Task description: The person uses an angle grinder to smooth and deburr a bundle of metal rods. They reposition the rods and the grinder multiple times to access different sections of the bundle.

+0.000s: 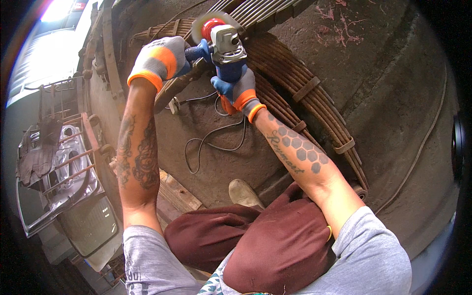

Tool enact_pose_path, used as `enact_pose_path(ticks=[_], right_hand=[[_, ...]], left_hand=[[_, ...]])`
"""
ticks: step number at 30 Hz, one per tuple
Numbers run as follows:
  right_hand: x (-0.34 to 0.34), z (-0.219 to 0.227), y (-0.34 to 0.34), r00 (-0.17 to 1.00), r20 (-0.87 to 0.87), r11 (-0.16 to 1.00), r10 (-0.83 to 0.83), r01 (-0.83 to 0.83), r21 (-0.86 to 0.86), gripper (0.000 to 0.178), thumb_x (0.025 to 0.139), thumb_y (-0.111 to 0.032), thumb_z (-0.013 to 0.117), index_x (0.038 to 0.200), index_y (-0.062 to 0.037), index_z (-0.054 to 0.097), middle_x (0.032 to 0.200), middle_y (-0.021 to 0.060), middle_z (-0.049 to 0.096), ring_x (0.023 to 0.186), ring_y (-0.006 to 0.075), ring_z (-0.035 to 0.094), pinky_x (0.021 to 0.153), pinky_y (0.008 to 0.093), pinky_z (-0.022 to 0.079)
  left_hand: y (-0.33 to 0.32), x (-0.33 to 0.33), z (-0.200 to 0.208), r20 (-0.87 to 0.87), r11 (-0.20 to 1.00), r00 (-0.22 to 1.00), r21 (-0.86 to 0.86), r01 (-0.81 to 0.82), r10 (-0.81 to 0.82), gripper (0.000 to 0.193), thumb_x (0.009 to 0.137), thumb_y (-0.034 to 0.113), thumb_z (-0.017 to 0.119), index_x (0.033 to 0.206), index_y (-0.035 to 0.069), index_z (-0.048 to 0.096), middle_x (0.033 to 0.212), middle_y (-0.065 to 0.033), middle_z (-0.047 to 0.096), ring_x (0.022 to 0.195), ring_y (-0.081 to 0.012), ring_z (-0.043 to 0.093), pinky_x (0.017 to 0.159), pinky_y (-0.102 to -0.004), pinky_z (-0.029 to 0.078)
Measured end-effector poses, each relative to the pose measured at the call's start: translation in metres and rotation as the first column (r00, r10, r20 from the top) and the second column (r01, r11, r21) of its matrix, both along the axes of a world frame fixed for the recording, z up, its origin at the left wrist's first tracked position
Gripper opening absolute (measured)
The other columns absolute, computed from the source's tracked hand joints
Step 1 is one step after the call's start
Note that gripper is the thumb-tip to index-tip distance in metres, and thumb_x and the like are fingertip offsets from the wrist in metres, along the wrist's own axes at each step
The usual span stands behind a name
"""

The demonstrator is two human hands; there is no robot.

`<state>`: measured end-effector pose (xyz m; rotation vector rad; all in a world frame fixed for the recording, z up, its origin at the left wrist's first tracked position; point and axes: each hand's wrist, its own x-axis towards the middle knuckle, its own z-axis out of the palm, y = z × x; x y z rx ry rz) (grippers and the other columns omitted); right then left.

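Observation:
An angle grinder [228, 48] with a grey metal head and blue body is held out in front of me. My left hand [160, 59], in a grey and orange work glove, is closed round its blue side handle [198, 51]. My right hand [240, 91], gloved alike, grips the body from behind. The grinder's disc [201, 28] has a red centre and a blurred rim. It is at the near end of a stack of metal leaf springs [260, 11]; whether it touches the metal I cannot tell.
A rusty leaf spring pack [307, 88] with clamp bands lies on the dark floor, to the right. A grey power cord [223, 146] loops below the grinder. My shoe [244, 192] is beside a wooden plank [178, 191]. A vehicle door frame [73, 174] and a metal rack stand at left.

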<state>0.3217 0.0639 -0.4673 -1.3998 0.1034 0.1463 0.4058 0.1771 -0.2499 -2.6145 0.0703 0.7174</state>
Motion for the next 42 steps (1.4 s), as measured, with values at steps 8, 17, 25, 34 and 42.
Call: enact_pose_path(ticks=[8, 17, 25, 34, 42], right_hand=[[0.004, 0.002, -0.008, 0.998, -0.059, 1.000, 0.008, -0.007, 0.023, 0.049, 0.069, -0.023, 0.093, 0.111, -0.0082, 0.072, 0.100, 0.0054, 0.078, 0.088, 0.0165, 0.074, 0.085, 0.0352, 0.059], [0.015, -0.002, -0.010, 1.000, -0.029, 1.000, 0.001, -0.001, 0.024, 0.053, 0.068, -0.018, 0.093, 0.114, -0.0076, 0.072, 0.102, 0.0048, 0.078, 0.089, 0.0148, 0.072, 0.087, 0.0336, 0.058], [0.017, 0.005, -0.011, 0.998, -0.058, 0.999, 0.039, -0.036, 0.036, 0.049, 0.069, -0.015, 0.092, 0.114, -0.0070, 0.072, 0.103, 0.0052, 0.078, 0.090, 0.0144, 0.072, 0.087, 0.0332, 0.058], [0.012, 0.011, -0.012, 0.998, -0.065, 1.000, 0.018, -0.019, -0.017, 0.050, 0.068, -0.016, 0.093, 0.114, -0.0078, 0.072, 0.102, 0.0051, 0.079, 0.090, 0.0164, 0.074, 0.087, 0.0350, 0.059], [0.017, -0.004, -0.007, 0.997, -0.073, 1.000, 0.029, -0.028, 0.012, 0.053, 0.067, -0.020, 0.095, 0.114, -0.0084, 0.073, 0.106, 0.0069, 0.079, 0.094, 0.0199, 0.076, 0.088, 0.0366, 0.059]], left_hand=[[0.002, 0.004, -0.011, -0.038, 0.999, 0.999, -0.041, 0.013, -0.015, 0.031, 0.085, 0.023, 0.070, 0.112, 0.012, 0.080, 0.102, -0.0209, 0.077, 0.094, -0.0366, 0.076, 0.088, -0.0435, 0.058], [-0.006, 0.009, -0.008, -0.012, 0.998, 1.000, -0.058, 0.014, -0.015, 0.031, 0.086, 0.027, 0.070, 0.110, 0.010, 0.079, 0.103, -0.0233, 0.076, 0.095, -0.0391, 0.075, 0.087, -0.0440, 0.058], [0.012, 0.016, -0.018, -0.034, 0.999, 0.999, -0.050, -0.007, 0.005, 0.030, 0.086, 0.026, 0.069, 0.107, 0.006, 0.079, 0.101, -0.0251, 0.075, 0.094, -0.0405, 0.074, 0.086, -0.0438, 0.058], [0.004, 0.006, -0.010, 0.006, 0.997, 1.000, -0.069, 0.029, -0.028, 0.031, 0.086, 0.024, 0.068, 0.109, 0.006, 0.078, 0.103, -0.0251, 0.075, 0.097, -0.0412, 0.074, 0.087, -0.0445, 0.058], [0.007, 0.009, -0.014, -0.026, 0.996, 0.998, -0.069, -0.051, 0.049, 0.028, 0.088, 0.022, 0.069, 0.108, 0.005, 0.077, 0.103, -0.0243, 0.076, 0.098, -0.0398, 0.074, 0.089, -0.0440, 0.057]])
